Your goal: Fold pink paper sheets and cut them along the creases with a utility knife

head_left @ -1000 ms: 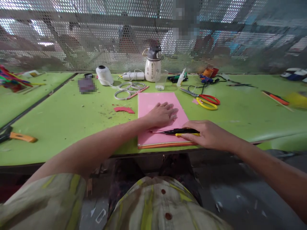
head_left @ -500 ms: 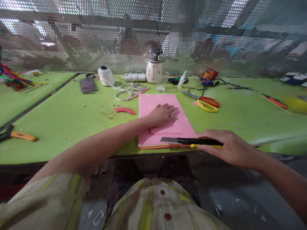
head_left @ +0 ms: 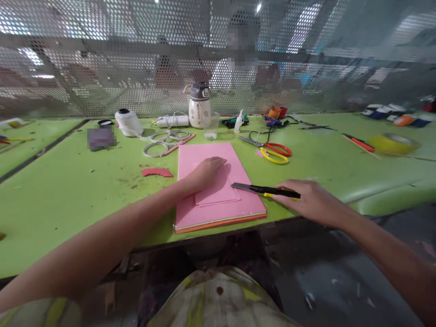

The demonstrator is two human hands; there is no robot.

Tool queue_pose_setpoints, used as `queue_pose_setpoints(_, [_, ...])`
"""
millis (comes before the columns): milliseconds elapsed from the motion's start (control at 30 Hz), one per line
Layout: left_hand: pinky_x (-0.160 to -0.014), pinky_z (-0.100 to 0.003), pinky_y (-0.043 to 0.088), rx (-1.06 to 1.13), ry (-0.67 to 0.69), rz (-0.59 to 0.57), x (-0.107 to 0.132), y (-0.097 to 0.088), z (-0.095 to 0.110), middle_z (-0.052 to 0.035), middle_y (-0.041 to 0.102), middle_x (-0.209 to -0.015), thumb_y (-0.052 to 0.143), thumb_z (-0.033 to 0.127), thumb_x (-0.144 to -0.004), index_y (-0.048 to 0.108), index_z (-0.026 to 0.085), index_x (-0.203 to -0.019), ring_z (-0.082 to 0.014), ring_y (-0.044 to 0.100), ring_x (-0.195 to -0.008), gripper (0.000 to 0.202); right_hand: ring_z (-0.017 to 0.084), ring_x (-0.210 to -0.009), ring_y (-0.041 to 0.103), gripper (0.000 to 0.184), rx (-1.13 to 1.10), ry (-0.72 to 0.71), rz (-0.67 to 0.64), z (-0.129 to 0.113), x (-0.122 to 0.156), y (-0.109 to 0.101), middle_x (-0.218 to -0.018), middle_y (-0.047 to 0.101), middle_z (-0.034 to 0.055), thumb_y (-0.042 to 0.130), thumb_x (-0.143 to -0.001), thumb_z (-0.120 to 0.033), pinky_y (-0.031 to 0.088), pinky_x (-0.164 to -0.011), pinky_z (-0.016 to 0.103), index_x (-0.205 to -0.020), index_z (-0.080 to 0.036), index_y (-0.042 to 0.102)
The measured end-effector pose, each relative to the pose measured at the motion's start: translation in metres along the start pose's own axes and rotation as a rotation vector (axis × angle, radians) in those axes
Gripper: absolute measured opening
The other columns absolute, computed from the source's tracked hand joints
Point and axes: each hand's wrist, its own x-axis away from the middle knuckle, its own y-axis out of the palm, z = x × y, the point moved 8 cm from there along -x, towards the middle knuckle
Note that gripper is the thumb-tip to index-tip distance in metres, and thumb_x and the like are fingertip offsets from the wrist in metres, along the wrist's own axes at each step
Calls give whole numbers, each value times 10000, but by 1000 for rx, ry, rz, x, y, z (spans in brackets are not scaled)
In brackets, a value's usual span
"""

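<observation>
My left hand (head_left: 206, 173) lies on a folded pink sheet (head_left: 218, 194), fingers stretched forward and pressing it down. That sheet rests on a stack of coloured paper (head_left: 190, 219), pink on top with orange at the bottom edge, close to the table's front edge. In my right hand (head_left: 303, 200) is a utility knife (head_left: 269, 190), black with a yellow part and the blade out. The blade points left, and its tip is at the right side of the folded sheet; whether it touches is hard to tell.
Behind the stack stand a bottle (head_left: 200, 109), a clear cup (head_left: 211, 129) and a small glue bottle (head_left: 239, 121). Scissors (head_left: 269, 150) lie to the right, near yellow tape (head_left: 393, 144). A thread spool (head_left: 128, 122) and a red paper strip (head_left: 156, 172) are left.
The knife has tilted, its blade tip moving up from the stack's front part to the folded sheet's right side. My left hand's spread fingers have drawn together. The view has shifted right.
</observation>
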Motion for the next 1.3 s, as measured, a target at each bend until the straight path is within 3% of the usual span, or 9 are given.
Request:
queue_pose_setpoints(100, [-1066,-355,474,14,15,15,0,0,-1,-88,717,-1223,421,254,-957,712,178,-1096,-225,651,-1157,331,277,-872,715,336,45,-45,39,-3,-1,-1,-963,759,100,526,-944,-458,529,-759,377,-1002,-184,711])
queue_pose_setpoints(300, [-1023,-362,508,8,-9,40,0,-3,-4,-77,733,-1167,429,206,-933,707,184,-1094,-219,669,-1108,322,293,-872,726,270,59,-120,109,-6,-5,-1,-963,760,125,558,-937,-396,547,-776,398,-986,-176,706])
queue_pose_setpoints(500, [-1009,-341,517,-11,-35,62,2,-6,-9,-104,704,-1188,462,122,-877,718,163,-1105,-206,659,-1095,345,294,-886,720,271,42,-90,107,6,-8,5,-963,751,121,573,-929,-403,541,-790,403,-1006,-175,697])
queue_pose_setpoints(700, [-915,-335,561,-15,-69,176,6,-12,-13,-128,674,-1151,513,127,-863,701,148,-1194,-203,672,-1003,382,275,-873,715,263,27,-104,105,5,-9,6,-953,746,114,552,-941,-392,538,-773,382,-993,-173,688])
queue_pose_setpoints(833, [-990,-386,531,-41,-42,261,7,-18,-10,-137,659,-1217,575,79,-812,662,154,-1259,-236,629,-1112,462,261,-855,716,231,27,-116,121,4,-9,5,-941,750,100,564,-939,-382,538,-760,366,-981,-189,683])
queue_pose_setpoints(933, [-994,-394,524,-16,-76,267,9,-22,-12,-104,690,-1134,581,41,-783,684,179,-1219,-230,641,-1062,469,265,-865,719,236,21,-108,119,4,-9,5,-951,751,102,559,-941,-383,544,-771,374,-984,-187,684])
queue_pose_setpoints(1033, [-909,-343,553,68,-148,269,12,-26,-15,-82,708,-1053,628,118,-796,709,183,-1160,-201,674,-945,379,270,-876,722,250,23,-96,121,5,-8,5,-961,754,107,561,-937,-389,550,-779,380,-994,-185,694])
queue_pose_setpoints(1167, [-736,-313,568,123,-236,314,16,-31,-20,-52,736,-840,634,234,-821,736,187,-871,-181,679,-767,123,269,-873,730,264,21,-86,139,9,-8,4,-969,768,102,569,-928,-403,556,-781,379,-997,-194,716])
queue_pose_setpoints(1300, [-630,-293,536,154,-261,314,14,-30,-22,-25,736,-725,637,289,-826,713,205,-739,-167,661,-665,143,269,-887,730,300,-3,-57,142,16,-8,0,-987,772,92,562,-932,-442,559,-781,384,-1009,-202,724])
